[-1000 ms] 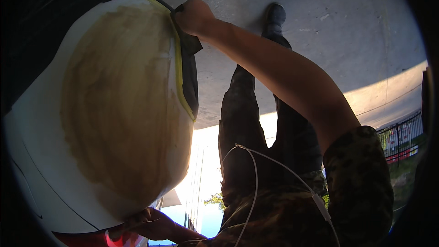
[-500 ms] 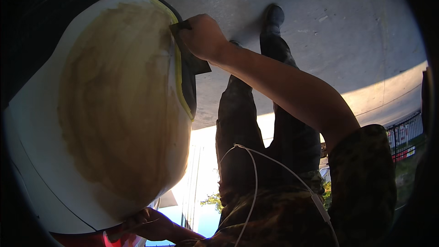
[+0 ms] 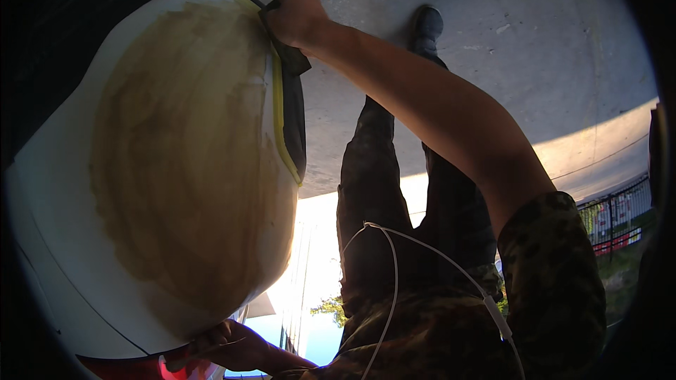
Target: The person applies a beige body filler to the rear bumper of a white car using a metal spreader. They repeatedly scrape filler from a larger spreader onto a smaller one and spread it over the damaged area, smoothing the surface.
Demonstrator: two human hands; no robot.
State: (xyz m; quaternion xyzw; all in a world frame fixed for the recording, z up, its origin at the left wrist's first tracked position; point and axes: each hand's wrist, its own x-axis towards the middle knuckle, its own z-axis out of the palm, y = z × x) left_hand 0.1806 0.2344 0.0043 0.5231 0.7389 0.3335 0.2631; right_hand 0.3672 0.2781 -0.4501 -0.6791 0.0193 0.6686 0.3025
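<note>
In my right hand (image 3: 298,17) is a thin, dark, flat sheet (image 3: 294,58), its kind not plain. The fist is closed round the upper part, and the sheet lies along the panel's right edge. Its lower corner sticks out below the hand. Before me is a white, curved vehicle panel (image 3: 53,197) with a large brown, smeared patch (image 3: 183,162). Yellow masking tape (image 3: 279,116) lines the panel's right edge. Low in the picture, my left hand (image 3: 229,346) lies in shadow against a red lamp (image 3: 127,368) under the panel, fingers stretched out.
Black trim (image 3: 294,116) runs outside the tape. My legs (image 3: 370,169) and one shoe (image 3: 427,22) stand on the concrete floor (image 3: 521,49). A white cable (image 3: 394,274) hangs across my front. A dark fence (image 3: 620,211) shows at far right.
My right hand has moved up and a little left along the panel's edge, taking the dark sheet with it. The sheet now looks more bent. My left hand has stayed in place.
</note>
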